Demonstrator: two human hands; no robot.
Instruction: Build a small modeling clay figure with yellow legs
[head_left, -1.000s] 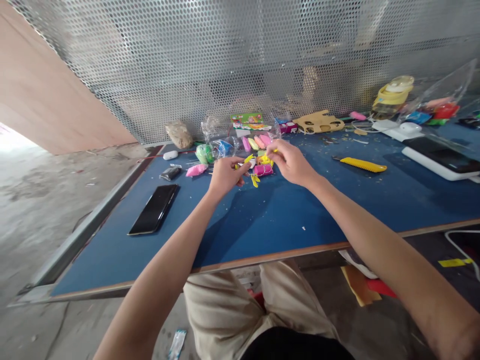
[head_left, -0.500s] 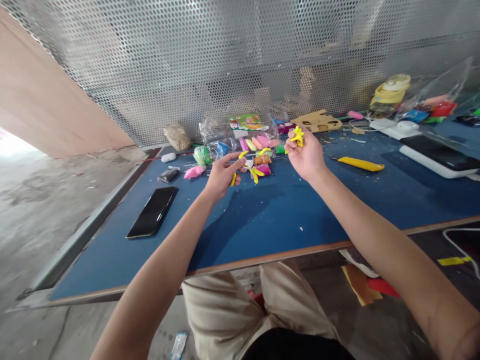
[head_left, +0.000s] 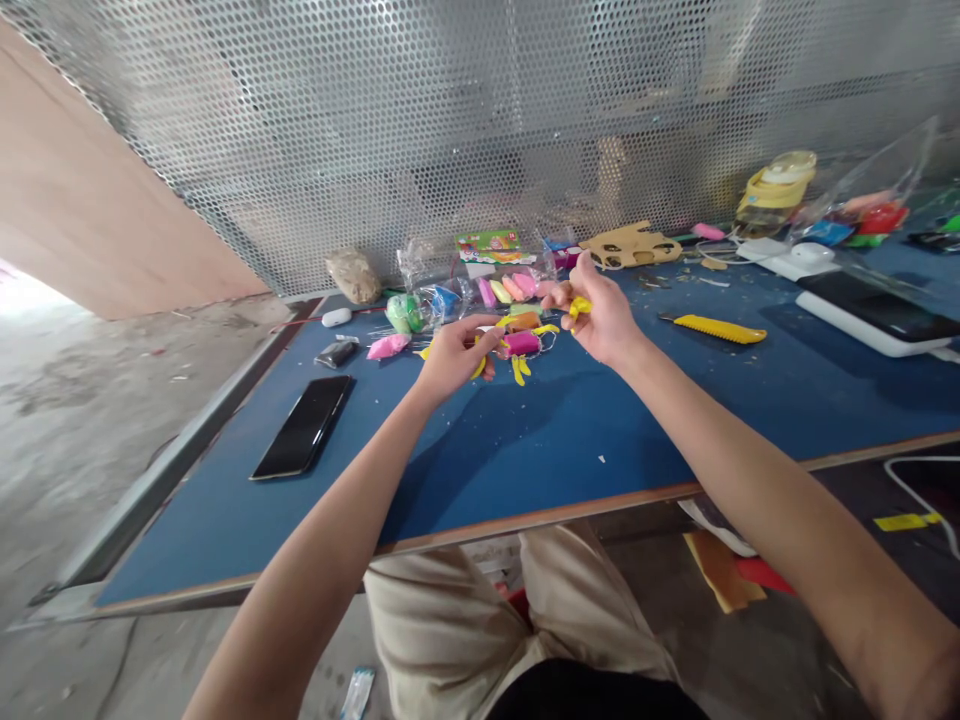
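My left hand (head_left: 456,360) is closed on a thin-wired piece with several yellow petal-like clay parts (head_left: 520,370), which stick out beyond the fingers. Between the fingertips of my right hand (head_left: 606,322) is pinched a small yellow clay piece (head_left: 580,306), partly covered by the fingers. A short gap separates the two hands above the blue table. Just behind the left hand lie a magenta clay pack (head_left: 523,344) and an orange one (head_left: 524,321), both partly hidden by the yellow parts.
Coloured clay sticks (head_left: 513,288) and plastic wrapping lie along the perforated metal screen (head_left: 375,130). A black phone (head_left: 304,427) rests at left. A yellow utility knife (head_left: 720,328), a power strip (head_left: 787,258) and a yellow-lidded bottle (head_left: 774,195) are at right.
My right hand has come down and left, closer to my left hand, and has turned so its yellow piece shows less. My left hand has rotated slightly, swinging the yellow parts rightward.
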